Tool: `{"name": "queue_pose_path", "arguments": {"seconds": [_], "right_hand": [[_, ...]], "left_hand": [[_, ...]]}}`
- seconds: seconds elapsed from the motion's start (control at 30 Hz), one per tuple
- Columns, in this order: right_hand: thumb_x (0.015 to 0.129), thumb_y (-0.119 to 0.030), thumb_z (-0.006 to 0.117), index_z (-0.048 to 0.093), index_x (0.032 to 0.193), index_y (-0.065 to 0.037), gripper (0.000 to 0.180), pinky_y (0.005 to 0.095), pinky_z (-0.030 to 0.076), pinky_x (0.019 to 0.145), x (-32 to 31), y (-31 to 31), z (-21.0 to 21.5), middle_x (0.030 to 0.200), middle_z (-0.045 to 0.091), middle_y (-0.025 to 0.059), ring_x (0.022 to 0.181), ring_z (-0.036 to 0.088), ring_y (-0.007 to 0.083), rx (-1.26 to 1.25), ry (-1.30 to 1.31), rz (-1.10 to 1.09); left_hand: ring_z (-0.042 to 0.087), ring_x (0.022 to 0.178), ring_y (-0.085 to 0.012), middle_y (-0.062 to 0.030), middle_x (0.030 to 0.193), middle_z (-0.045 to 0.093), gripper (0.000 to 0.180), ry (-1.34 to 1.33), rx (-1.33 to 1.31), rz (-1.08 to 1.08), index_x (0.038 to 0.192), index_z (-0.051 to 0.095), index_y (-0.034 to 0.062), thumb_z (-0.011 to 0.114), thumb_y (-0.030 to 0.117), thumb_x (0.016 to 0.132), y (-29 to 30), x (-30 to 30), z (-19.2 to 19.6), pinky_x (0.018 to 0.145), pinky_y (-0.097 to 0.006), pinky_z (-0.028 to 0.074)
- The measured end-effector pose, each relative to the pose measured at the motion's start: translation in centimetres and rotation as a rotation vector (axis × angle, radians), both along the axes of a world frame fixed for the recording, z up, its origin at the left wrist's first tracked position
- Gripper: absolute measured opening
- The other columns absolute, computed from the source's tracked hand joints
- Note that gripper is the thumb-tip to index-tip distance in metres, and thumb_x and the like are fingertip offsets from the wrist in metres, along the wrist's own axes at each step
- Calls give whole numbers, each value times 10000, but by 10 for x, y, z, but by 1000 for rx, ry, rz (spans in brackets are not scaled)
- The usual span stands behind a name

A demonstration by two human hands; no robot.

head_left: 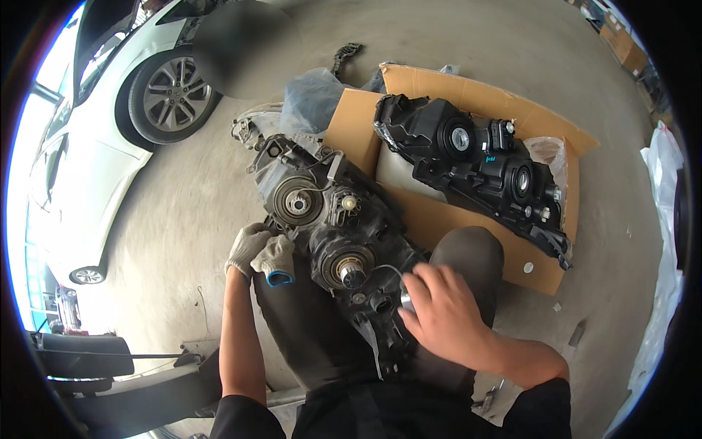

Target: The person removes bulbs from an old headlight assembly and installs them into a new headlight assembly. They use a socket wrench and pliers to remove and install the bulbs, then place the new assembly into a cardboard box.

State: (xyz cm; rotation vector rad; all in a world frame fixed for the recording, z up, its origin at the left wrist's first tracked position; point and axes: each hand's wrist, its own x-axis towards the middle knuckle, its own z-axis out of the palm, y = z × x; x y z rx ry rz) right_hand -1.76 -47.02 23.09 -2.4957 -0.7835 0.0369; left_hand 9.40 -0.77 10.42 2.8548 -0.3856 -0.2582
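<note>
Bare grey concrete floor (468,29) fills the frame, a workshop by the look of it, with a white car (110,95) parked in the upper left, its front wheel showing. Right of centre a flattened brown cardboard box (439,219) lies on the floor, and a clean black headlamp unit (475,161) rests on it, back side up. Crumpled plastic wrap (311,95) sits above the cardboard, and a white bag (662,219) runs down the right edge.

Now the person, seated low, dark trousers at the bottom centre, and a dusty headlamp housing (336,234) lies across the lap and knee, running from centre frame down towards the lower middle.

The left forearm comes straight up from the lower edge; the left hand (252,245) wears a grey work glove and is curled at the housing's left edge, with a second glove (276,260) bunched right beside it. How tightly it grips, I can't tell.

The right arm bends in from the lower right; the bare right hand (439,307) is fingers curled, pinching a small silvery part (406,301) against the housing's lower end.
</note>
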Motion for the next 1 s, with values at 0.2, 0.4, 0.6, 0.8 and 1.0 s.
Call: {"name": "queue_pose_path", "arguments": {"seconds": [0.2,0.4,0.6,0.8,1.0], "right_hand": [[836,-405,736,584,1157,39,569,439,502,879,28,61,-12,1135,607,179,1067,598,338,-60,117,1],[877,-609,617,711,897,35,652,419,564,613,48,77,-19,914,679,202,782,699,324,-265,121,-76],[914,-563,588,709,751,34,630,402,561,516,42,84,-27,687,690,200,611,706,324,-63,126,-103],[866,-470,650,699,695,7,509,395,553,504,42,87,-45,610,666,168,577,696,304,14,77,-112],[815,-433,694,676,657,-1,461,382,557,517,44,89,-58,605,661,164,574,690,294,40,3,-53]], "left_hand": [[701,816,-242,-194,878,730,301,108,-331,502,973,732,-37,626,193,811,-33,-2,26,762,-344,530],[684,780,-192,-149,854,736,295,176,-501,625,983,725,-62,633,176,837,-64,1,52,723,-346,533],[695,735,-208,-162,825,737,223,-28,-169,148,890,739,-47,618,125,817,4,5,-12,695,-348,544],[691,733,-216,-163,817,731,224,38,-362,355,871,728,-59,582,98,804,-9,7,-7,699,-340,543],[686,717,-226,-174,798,723,236,13,-343,303,874,722,-70,573,97,798,-3,9,-13,686,-351,537]]}}
